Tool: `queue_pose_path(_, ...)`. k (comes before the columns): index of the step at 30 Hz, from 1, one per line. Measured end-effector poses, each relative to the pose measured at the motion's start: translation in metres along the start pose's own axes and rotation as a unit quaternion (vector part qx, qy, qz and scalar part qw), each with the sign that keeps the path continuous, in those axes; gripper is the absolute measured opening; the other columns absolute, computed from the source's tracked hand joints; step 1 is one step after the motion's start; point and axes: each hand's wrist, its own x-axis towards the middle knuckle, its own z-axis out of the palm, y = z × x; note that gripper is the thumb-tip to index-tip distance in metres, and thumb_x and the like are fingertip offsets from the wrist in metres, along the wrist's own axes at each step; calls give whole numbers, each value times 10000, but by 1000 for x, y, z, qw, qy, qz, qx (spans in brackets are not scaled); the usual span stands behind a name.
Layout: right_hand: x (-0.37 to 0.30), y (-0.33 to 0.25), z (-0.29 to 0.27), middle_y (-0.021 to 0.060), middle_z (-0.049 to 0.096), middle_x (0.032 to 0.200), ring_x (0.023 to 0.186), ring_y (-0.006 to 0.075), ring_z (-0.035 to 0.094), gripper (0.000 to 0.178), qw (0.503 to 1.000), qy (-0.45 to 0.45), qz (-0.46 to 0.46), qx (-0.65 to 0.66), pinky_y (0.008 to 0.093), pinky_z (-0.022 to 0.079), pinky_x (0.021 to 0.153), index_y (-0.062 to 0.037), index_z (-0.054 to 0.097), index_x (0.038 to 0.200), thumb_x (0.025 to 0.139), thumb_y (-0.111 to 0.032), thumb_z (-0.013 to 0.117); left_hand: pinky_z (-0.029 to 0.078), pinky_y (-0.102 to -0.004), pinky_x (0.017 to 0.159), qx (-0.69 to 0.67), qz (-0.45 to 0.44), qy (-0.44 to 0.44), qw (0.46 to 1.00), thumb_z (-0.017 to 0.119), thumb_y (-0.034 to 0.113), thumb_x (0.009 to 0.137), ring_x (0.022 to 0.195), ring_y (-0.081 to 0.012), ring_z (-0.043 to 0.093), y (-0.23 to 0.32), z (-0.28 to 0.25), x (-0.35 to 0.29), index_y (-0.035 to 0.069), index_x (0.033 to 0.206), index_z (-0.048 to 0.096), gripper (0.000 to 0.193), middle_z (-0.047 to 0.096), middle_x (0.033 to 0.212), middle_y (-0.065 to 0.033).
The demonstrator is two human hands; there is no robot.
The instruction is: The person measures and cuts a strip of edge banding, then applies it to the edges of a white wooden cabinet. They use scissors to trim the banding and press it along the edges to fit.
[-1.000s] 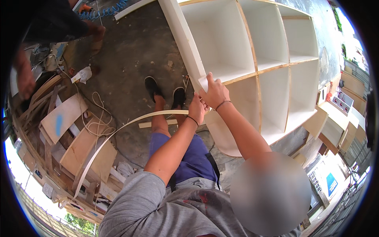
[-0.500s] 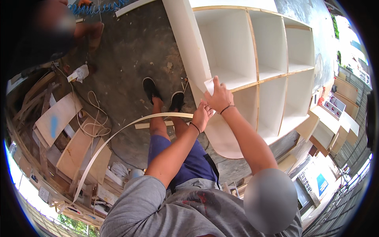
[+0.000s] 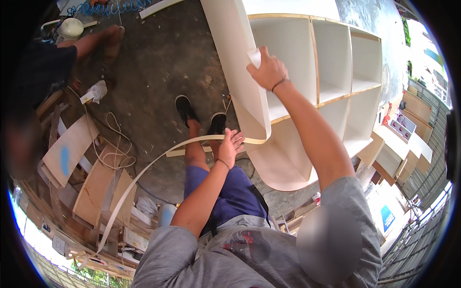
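A pale strip [image 3: 204, 138] bows from lower left to the white shelf's [image 3: 240, 86] near corner, passing the nearer left hand [image 3: 230, 146] (fingers spread; I cannot tell whether it grips). Farther up, the right hand [image 3: 269, 72] clutches a white block [image 3: 254, 57].

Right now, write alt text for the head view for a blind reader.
A person's right hand holds a small white piece by the edge of a white shelving unit, while the open left hand is at a long pale strip that curves to the lower left. Wooden boards are piled at left.
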Motion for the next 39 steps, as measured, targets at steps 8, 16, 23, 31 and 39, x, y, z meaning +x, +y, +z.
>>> queue_pose_path(8,2,-14,-16,299,606,1065,980,455,606,701,999,-28,19,4,510,482,862,-69,350,1362,801,-436,557,417,-351,928,170,29,80,982,412,568,950,1061,-208,596,56,-116,-38,73,1316,443,616,622,1182,-115)
queue_pose_path(16,32,-21,-9,281,642,963,873,459,623,635,998,57,-3,-23,521,494,777,-43,359,1313,805,-349,587,467,-287,730,150,60,278,947,509,460,946,854,-147,633,50,-254,-85,64,1183,554,464,668,1038,-95)
queue_pose_path(23,84,-55,-45,285,646,930,844,458,630,591,999,17,13,-43,518,493,777,-35,353,1263,809,-340,577,473,-311,750,247,94,291,919,545,420,935,840,-163,637,49,-237,-64,21,1104,604,438,688,938,-113)
queue_pose_path(31,137,-85,-79,279,645,925,866,457,626,594,999,36,-3,-32,503,493,795,-37,348,1252,809,-365,569,475,-310,781,213,73,329,917,606,419,905,818,-151,610,61,-212,-72,-10,949,669,435,694,862,-79)
queue_pose_path(39,223,-115,-118,258,649,1000,946,427,629,653,998,37,-6,-46,495,490,839,-43,333,1285,791,-402,564,498,-280,760,154,126,307,931,570,343,944,807,-157,634,74,-188,-57,-42,1084,614,411,680,880,-108)
